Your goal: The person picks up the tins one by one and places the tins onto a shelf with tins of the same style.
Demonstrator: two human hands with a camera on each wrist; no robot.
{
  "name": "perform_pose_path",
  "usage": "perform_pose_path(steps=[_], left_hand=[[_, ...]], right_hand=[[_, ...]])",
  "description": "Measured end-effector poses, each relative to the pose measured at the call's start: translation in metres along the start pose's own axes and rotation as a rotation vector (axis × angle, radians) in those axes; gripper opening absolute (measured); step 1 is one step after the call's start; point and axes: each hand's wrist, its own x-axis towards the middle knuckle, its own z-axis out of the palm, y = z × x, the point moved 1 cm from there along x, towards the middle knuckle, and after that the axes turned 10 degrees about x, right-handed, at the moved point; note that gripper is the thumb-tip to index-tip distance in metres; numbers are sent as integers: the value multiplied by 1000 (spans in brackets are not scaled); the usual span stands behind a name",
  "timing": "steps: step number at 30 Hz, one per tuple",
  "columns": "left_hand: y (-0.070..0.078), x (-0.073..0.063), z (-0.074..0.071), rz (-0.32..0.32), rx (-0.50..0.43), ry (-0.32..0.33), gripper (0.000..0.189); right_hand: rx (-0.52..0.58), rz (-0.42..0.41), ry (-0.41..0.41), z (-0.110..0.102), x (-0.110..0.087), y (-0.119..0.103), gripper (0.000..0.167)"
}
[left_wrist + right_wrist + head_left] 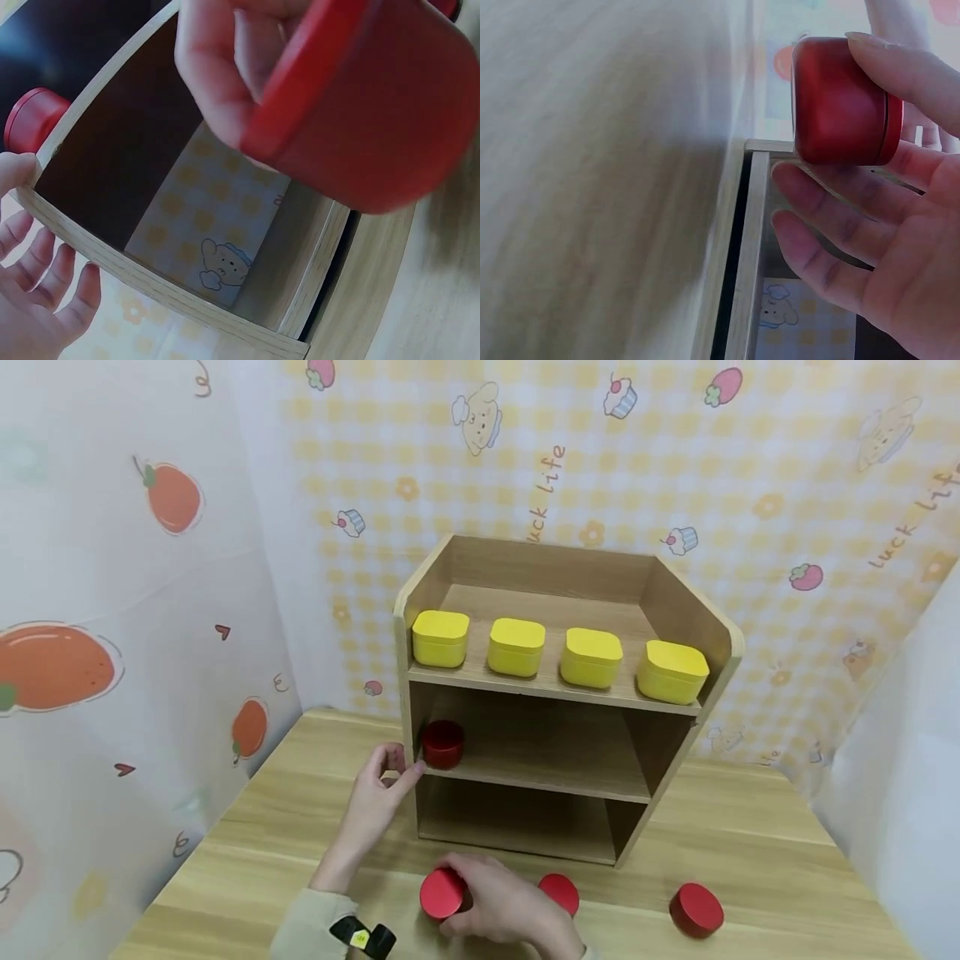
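My right hand grips a round red lidded tin in front of the shelf, thumb on one side and fingers on the other. In the right wrist view the tin lies on its side in that grasp. My left hand holds the front edge of the wooden shelf's left side panel, thumb at the front and fingers along the outer face. Just inside that panel, a red tin stands at the left end of the middle shelf board.
Several yellow lidded boxes stand in a row along the top board's front edge. Two more red tins are on the wooden table: one tin partly behind my right hand, another tin farther right. Patterned cloth hangs behind.
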Motion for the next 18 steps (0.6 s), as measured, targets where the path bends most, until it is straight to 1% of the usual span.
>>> perform_pose_path(steps=[5,12,18], left_hand=[[2,4,0,0,15,-18,29],[3,1,-2,-2,25,-11,29],[4,-1,-2,7,23,-21,30]], right_hand=[[45,-66,48,-5,0,-1,54],[127,-82,73,-17,-4,-3,55],[114,-130,170,-29,-14,-10,56]])
